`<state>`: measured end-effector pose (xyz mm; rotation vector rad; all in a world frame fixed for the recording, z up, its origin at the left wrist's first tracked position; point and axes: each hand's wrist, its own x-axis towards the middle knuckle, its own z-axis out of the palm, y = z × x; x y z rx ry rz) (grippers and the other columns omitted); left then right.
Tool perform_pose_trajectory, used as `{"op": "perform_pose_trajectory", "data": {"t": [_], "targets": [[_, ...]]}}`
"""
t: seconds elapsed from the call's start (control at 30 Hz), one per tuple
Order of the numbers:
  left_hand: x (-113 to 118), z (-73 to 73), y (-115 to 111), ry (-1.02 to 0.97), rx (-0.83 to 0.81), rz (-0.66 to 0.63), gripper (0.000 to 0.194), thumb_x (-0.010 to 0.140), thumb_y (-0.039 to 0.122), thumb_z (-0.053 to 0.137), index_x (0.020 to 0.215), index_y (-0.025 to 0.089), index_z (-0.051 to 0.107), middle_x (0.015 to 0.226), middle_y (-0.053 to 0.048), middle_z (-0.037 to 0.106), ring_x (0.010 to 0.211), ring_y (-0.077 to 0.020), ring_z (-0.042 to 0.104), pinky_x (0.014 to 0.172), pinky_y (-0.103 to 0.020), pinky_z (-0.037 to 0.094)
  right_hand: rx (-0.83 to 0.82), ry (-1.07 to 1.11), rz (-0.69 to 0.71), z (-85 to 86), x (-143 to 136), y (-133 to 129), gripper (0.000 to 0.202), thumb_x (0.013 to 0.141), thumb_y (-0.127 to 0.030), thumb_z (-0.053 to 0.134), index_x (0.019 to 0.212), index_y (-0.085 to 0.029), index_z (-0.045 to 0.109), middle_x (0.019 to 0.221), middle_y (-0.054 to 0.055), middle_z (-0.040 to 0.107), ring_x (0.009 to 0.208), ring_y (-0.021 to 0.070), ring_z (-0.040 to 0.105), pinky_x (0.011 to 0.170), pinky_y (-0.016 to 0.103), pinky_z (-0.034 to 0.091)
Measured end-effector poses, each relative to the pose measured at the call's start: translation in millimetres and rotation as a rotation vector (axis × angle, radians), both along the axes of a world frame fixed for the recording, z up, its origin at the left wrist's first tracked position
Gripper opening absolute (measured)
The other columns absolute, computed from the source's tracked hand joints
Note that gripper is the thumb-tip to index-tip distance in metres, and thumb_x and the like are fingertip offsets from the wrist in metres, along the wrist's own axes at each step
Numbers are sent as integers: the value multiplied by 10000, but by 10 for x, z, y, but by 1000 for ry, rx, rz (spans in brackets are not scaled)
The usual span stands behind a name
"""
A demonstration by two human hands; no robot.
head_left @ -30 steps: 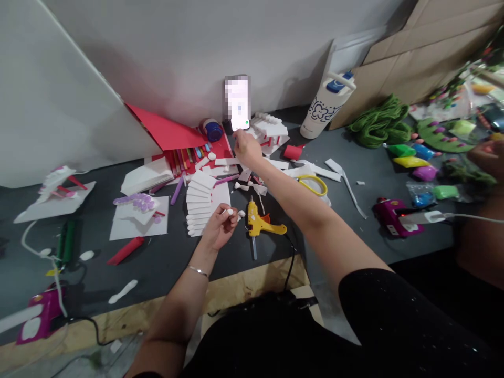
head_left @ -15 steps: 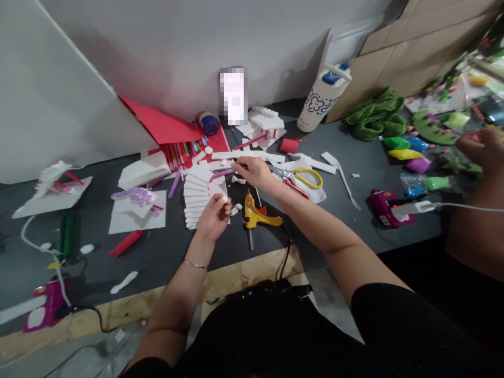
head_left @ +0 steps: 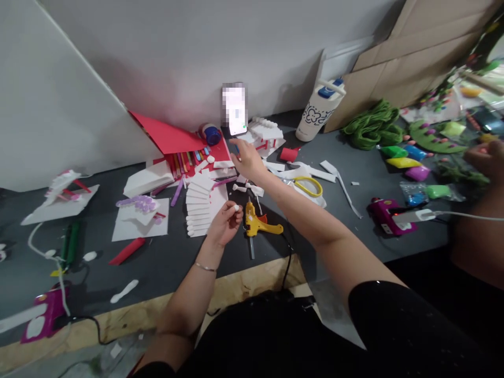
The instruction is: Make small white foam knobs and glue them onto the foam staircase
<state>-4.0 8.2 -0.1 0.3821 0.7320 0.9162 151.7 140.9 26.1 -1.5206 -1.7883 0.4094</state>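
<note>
My left hand (head_left: 226, 224) is closed on a small white piece (head_left: 236, 208), beside the fan of white strips (head_left: 198, 202) on a white sheet. Farther up, my right hand (head_left: 247, 157) reaches over the table with its fingers apart, nothing visible in it, just below the phone (head_left: 236, 110) and left of the white model (head_left: 268, 134). A yellow glue gun (head_left: 260, 223) lies between my forearms. Yellow-handled scissors (head_left: 307, 186) are partly behind my right forearm.
A white bottle (head_left: 319, 111) stands at the back. Left are a purple-topped model (head_left: 139, 205), a red roll (head_left: 126, 251) and another model (head_left: 65, 191). At right are green yarn (head_left: 372, 123), a magenta box (head_left: 389, 216) and another person's hand (head_left: 486, 157).
My right hand has moved up and away from the white strips toward the phone, its fingers now spread. My left hand has shifted slightly right, with the white piece still in it.
</note>
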Motion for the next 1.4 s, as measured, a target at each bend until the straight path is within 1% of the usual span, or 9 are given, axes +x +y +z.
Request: {"op": "perform_pose_trajectory", "data": {"t": [0.07,0.13,0.23,0.43,0.67,0.93,1.1,1.27,1.4], "targets": [[-24,-36,-16,-16,18,-21,462,584,227,1001,799,173,596,705,33,587,592,-40,506,510,-115,378,39,-158,-55,8,-78,232,439,949,-99,410,1342,-118,604,1605,212,521,1407,321,541,1195,520,432],[-47,-51,-12,-28,33,-30,500,552,258,1026,799,171,601,702,31,598,585,-38,506,503,-113,365,4,-246,-94,6,-153,425,439,964,-98,374,1348,-103,586,1679,229,413,1413,354,527,1185,579,435],[-72,-53,14,-33,40,-31,507,555,273,1033,801,170,602,694,35,602,577,-35,505,503,-111,358,-60,-303,-118,0,-233,642,412,980,-105,355,1332,-89,569,1733,237,303,1432,355,509,1173,595,459],[-74,-29,42,-62,41,-51,499,567,276,1030,795,168,601,694,38,592,577,-33,489,489,-113,337,-35,-291,-96,31,-265,926,462,971,-85,324,1377,-79,545,1731,193,310,1492,352,450,1169,581,495],[-73,-25,30,-66,22,-52,497,578,272,1026,794,172,590,687,40,584,570,-30,485,493,-107,329,-53,-322,-97,105,-283,1125,484,969,-49,290,1396,-41,517,1760,215,220,1536,375,410,1166,602,498],[-76,-40,35,-54,38,-65,506,601,293,1015,802,182,564,698,44,568,579,-33,456,517,-117,340,0,-356,-95,19,-271,1243,490,945,-45,287,1375,-47,522,1724,222,296,1527,372,427,1174,638,480],[-79,-49,36,-54,38,-66,500,609,295,1008,809,184,564,708,42,554,582,-38,441,495,-127,310,2,-323,-112,41,-287,1243,473,946,-54,296,1348,-56,545,1718,217,324,1506,361,454,1174,625,481],[-85,-50,31,-50,41,-67,486,619,293,1005,819,183,576,714,41,551,583,-36,439,510,-125,324,-50,-310,-90,47,-410,1029,442,964,-87,329,1358,-64,528,1711,229,352,1484,342,486,1107,541,546],[-81,-34,32,-46,38,-76,479,613,302,1011,801,178,588,710,40,549,580,-33,438,512,-122,326,-151,-323,-99,-40,-506,761,440,970,-89,336,1373,-61,510,1739,252,288,1403,337,573,1054,521,574]]}}
